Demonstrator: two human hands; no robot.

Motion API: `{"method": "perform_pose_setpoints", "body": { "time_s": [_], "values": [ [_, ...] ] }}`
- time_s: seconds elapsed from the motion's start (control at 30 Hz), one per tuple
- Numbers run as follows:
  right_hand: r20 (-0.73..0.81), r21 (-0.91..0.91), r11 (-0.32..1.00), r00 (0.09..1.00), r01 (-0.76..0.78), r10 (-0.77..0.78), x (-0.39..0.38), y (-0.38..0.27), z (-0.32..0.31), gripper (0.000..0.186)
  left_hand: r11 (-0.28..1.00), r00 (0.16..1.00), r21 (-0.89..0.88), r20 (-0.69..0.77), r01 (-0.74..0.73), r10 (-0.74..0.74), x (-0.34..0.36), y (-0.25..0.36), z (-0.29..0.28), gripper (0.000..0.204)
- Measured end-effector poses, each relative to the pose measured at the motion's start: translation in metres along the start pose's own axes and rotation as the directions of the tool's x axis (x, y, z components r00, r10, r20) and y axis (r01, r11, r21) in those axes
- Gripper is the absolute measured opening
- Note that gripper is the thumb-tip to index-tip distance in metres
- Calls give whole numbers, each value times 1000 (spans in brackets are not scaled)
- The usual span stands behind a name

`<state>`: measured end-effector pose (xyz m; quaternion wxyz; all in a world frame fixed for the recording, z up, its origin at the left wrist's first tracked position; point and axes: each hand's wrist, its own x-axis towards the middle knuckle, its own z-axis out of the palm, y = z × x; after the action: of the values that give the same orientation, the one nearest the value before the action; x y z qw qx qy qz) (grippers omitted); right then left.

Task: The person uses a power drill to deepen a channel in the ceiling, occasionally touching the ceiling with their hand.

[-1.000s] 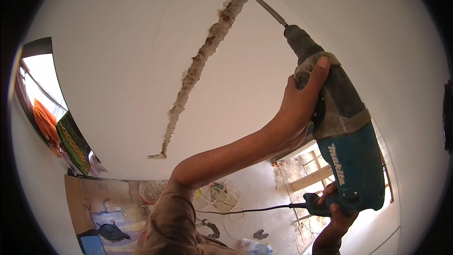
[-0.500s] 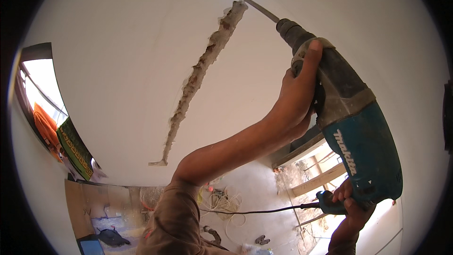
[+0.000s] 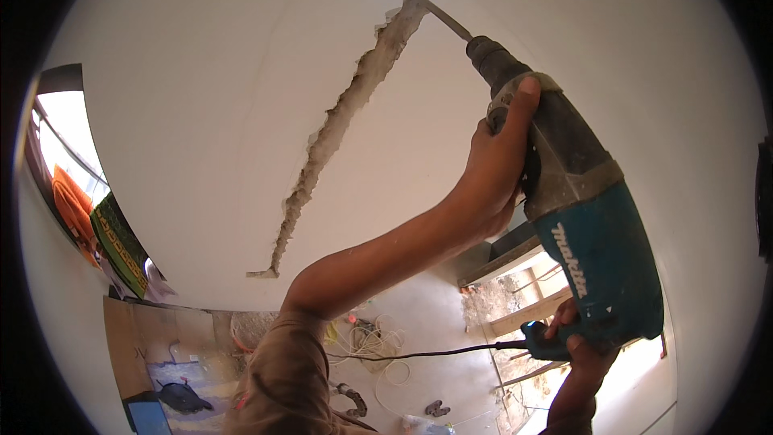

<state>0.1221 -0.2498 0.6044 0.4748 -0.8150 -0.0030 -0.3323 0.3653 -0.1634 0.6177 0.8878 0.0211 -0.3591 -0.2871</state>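
**Drill bit set at the top of a cut channel in a white wall**

The person holds a teal and grey hammer drill (image 3: 584,217) up against a white wall (image 3: 201,113). The left hand (image 3: 495,169) wraps the grey front part of the drill body, fingers closed around it, thumb stretched toward the chuck. The right hand (image 3: 584,346) grips the handle at the rear, fingers curled shut on it, near where the black cord (image 3: 419,352) leaves the tool. The chisel bit (image 3: 445,18) points up and to the left, its tip touching the upper end of a rough channel (image 3: 346,113) that runs diagonally down the wall. Below, the floor (image 3: 435,330) carries loose coils of pale cable (image 3: 370,342). A window (image 3: 64,145) shows at the far left.
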Motion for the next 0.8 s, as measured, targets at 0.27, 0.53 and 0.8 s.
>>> {"method": "perform_pose_setpoints", "body": {
  "time_s": [0.27, 0.53, 0.8],
  "values": [
    [-25, -78, 997, 1000, -7, 5, -55, 28, 15, 50, 990, 983, 57, -139, 130, -121, -36, -23, -6, 77],
    [-82, -4, 1000, 997, -12, 12, -53, 36, 13, 48, 983, 975, 65, -151, 172, -161, -26, -24, -9, 75],
    [-27, 98, 991, 996, -87, 90, -30, 48, -7, 29, 989, 989, 112, -127, 95, -81, -12, -27, -14, 79]
  ]
}}
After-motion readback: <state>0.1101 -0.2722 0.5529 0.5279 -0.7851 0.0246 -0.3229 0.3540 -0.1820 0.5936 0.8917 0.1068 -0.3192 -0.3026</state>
